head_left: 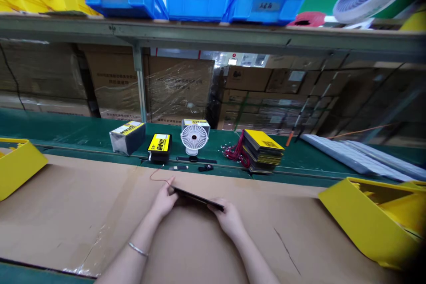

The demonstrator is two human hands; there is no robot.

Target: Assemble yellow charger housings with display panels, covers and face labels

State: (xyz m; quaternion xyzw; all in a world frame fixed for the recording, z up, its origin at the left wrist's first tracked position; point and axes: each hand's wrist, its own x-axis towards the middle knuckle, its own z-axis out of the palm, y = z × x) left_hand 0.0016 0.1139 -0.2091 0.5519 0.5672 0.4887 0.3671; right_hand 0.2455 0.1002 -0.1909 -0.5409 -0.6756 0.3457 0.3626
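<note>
Between my two hands is a thin dark panel point(196, 198), seen almost edge-on and tilted down to the right. My left hand point(165, 199) grips its left end, fingers closed on the edge. At the other end, my right hand point(228, 215) pinches the right corner. A thin red wire point(155, 179) curls out from the panel's left end. Beyond the hands stands a stack of yellow-and-black panels point(264, 151), with a bundle of red wires point(238, 151) at its left side. The panel's underside cannot be made out.
Cardboard point(83, 213) covers the bench. A small white fan point(194, 138), a yellow-topped box point(128, 136), a black-and-yellow pack point(160, 147) and a dark strap point(196, 159) lie beyond. Yellow bins point(366, 222) flank both sides; blue bins point(199, 0) line the shelf above.
</note>
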